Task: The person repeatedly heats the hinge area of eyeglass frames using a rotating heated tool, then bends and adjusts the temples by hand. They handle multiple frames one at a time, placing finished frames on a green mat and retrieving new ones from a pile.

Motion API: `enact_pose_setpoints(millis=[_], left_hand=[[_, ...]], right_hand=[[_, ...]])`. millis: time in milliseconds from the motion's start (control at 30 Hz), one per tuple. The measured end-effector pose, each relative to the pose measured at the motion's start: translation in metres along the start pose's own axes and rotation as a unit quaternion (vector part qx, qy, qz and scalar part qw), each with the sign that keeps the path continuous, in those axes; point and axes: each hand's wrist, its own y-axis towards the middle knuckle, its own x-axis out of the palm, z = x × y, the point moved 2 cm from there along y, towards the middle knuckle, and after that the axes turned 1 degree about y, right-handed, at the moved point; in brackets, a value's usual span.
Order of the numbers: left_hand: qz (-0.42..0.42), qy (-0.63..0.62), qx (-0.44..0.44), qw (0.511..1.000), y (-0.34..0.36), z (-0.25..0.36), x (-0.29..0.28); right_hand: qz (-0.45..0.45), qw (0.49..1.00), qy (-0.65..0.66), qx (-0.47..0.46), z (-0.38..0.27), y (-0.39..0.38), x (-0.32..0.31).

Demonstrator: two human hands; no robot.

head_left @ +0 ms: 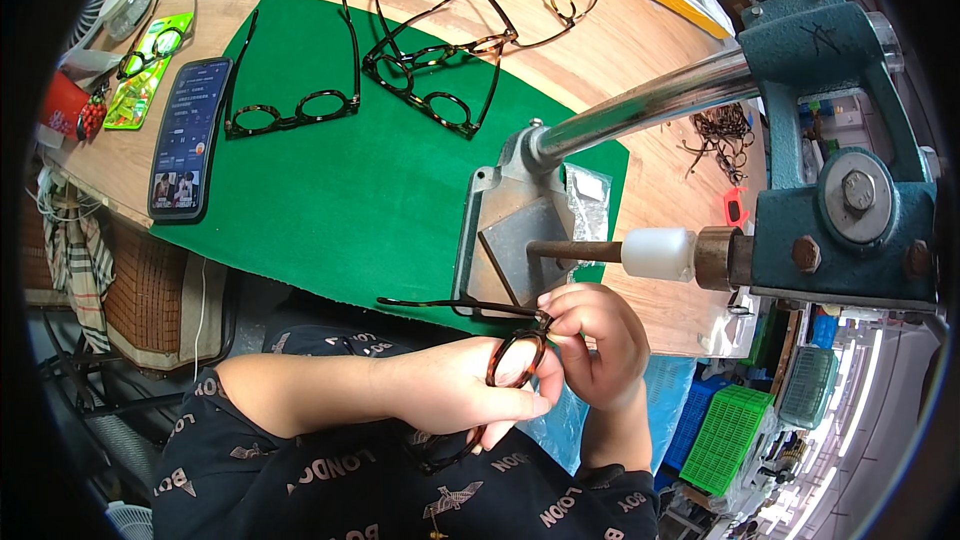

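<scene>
Close to my body, at the front edge of the green mat (320,200), I hold a tortoiseshell eyeglass frame (493,377) in both hands. My left hand (470,385) is closed around its rims, and part of the frame hangs below my fingers. With thumb and fingertips together, my right hand (605,340) pinches it at the hinge corner. One dark temple arm stretches left from there over the mat's edge. Just beyond my hands stands a hand press (840,140) with a metal base plate (520,230), a horizontal rod and a white collar (657,253).
Several more eyeglass frames (300,115) lie on the mat and the wooden table. A phone (190,140) with its screen lit rests at the left, beside a green packet (150,70). A pile of temple arms (722,135) lies behind the press. Green crates (730,435) stand at lower right.
</scene>
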Motion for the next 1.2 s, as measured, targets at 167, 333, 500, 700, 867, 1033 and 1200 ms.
enact_pose_setpoints(millis=[167,333,500,700,867,1033,1200], left_hand=[[0.013,0.018,0.0,1.0,0.002,-0.004,-0.002],[-0.001,0.025,-0.006,1.0,0.0,0.0,0.0],[-0.004,0.007,0.001,1.0,0.0,0.004,0.001],[-0.006,0.014,-0.003,1.0,-0.001,0.004,0.002],[-0.005,0.013,-0.002,1.0,0.0,0.004,0.002],[-0.008,0.016,0.01,1.0,-0.001,0.004,0.002],[-0.01,0.011,0.002,1.0,-0.001,0.004,0.002]], right_hand=[[-0.002,0.999,-0.048,0.001,-0.004,0.001,0.0],[-0.006,0.998,0.032,0.052,0.0,-0.003,0.002],[0.002,0.995,0.074,0.066,0.003,-0.006,0.003],[-0.005,0.995,0.082,0.056,0.004,-0.005,0.003],[-0.001,0.995,0.084,0.049,0.005,-0.005,0.002],[0.029,0.989,0.127,0.074,0.006,-0.008,0.006],[0.044,0.981,0.16,0.097,0.008,-0.011,0.008]])
